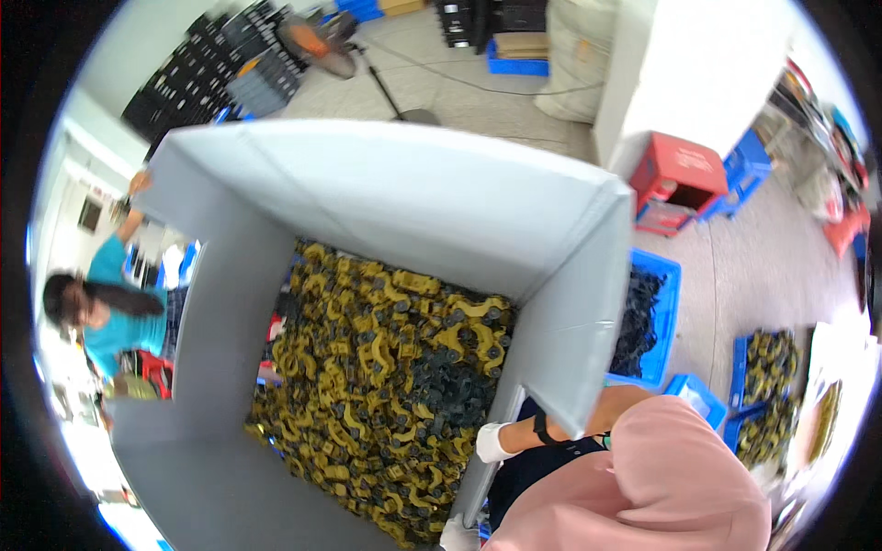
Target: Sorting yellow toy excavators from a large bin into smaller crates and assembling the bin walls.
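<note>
A large grey box (395,179) with tall walls takes up the middle. Inside lies a heap of curved yellow-brown parts with dark round pieces (367,358). Some plain dark grey parts (450,386) sit on the heap's right side. My right hand (496,443), in a white glove below a black wristband, is closed over the low edge of the box's near right side. Further down that edge, my left hand (459,533), also white-gloved, grips it and is partly cut off by the frame. A pink sleeve (680,459) covers my right upper arm.
At the left, a co-worker in teal (129,317) has a raised hand (140,182) at the box's corner. Blue bins (675,321) of dark parts and blue trays (738,367) of yellow-brown parts stand right. Behind are a red stool (680,165), a fan (317,46) and stacked black trays (202,73).
</note>
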### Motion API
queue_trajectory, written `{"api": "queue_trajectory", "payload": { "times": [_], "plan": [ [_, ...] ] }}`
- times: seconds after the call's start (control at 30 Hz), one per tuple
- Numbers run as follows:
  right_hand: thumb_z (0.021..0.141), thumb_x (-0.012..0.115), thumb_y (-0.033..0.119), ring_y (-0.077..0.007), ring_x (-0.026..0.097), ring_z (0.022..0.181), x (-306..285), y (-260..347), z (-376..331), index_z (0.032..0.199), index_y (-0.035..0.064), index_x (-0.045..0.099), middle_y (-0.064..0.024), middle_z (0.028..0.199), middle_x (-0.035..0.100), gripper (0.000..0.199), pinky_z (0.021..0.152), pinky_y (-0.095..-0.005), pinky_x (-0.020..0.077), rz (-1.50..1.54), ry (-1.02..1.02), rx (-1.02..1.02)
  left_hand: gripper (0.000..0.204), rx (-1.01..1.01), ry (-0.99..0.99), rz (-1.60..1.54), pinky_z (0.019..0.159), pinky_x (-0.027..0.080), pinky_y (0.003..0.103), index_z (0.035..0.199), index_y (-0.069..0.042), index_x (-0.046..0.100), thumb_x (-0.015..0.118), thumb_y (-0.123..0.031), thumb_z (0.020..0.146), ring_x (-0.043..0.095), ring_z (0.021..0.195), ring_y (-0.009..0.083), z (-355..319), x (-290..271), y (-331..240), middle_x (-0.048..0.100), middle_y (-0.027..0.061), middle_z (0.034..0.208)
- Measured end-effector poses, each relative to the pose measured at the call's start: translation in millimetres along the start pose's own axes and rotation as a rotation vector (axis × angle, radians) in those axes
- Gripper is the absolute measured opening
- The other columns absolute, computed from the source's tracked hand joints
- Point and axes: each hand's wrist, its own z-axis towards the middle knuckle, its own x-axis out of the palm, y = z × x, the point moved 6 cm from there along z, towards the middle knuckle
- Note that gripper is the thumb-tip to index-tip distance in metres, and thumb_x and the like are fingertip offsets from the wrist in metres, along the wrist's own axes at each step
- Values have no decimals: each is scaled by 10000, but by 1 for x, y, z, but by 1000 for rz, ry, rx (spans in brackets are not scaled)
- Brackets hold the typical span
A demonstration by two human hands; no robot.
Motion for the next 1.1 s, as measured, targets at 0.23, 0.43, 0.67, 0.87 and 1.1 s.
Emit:
{"api": "queue_trajectory", "payload": {
  "times": [0.23,0.43,0.67,0.87,1.1],
  "plan": [
    [800,710,161,-276,688,838,-28,12,-31,919,55,749,-98,945,719,164,688,-397,571,-95,238,-18,268,-89,199,-234,817,478,366,1043,-69,687,647,-237,838,617,891,251,-11,-23,-63,682,121,932],
    [749,736,183,-279,703,776,-2,11,-21,820,64,760,-103,830,725,141,646,-399,576,-60,6,8,262,-300,91,-477,817,477,370,1038,-70,693,639,-236,843,614,905,251,-7,1,-34,681,135,933],
    [729,646,138,-330,699,743,1,18,-30,795,75,751,-128,766,710,139,618,-448,555,40,-48,67,302,-67,-116,-225,829,495,408,1089,-100,673,645,-239,823,624,950,295,-24,5,-7,673,158,1026],
    [769,588,126,-348,701,748,15,27,-22,811,40,724,-157,774,701,166,621,-475,551,94,110,70,282,92,-128,134,819,520,472,1040,-138,627,632,-154,758,624,995,348,-54,-14,-38,651,142,1033],
    [825,540,119,-395,695,740,4,21,-29,900,-13,625,-226,801,689,174,602,-506,546,117,219,66,202,148,-61,172,759,533,474,986,-118,626,590,-179,797,650,926,345,-46,3,-30,661,139,968]
  ]
}}
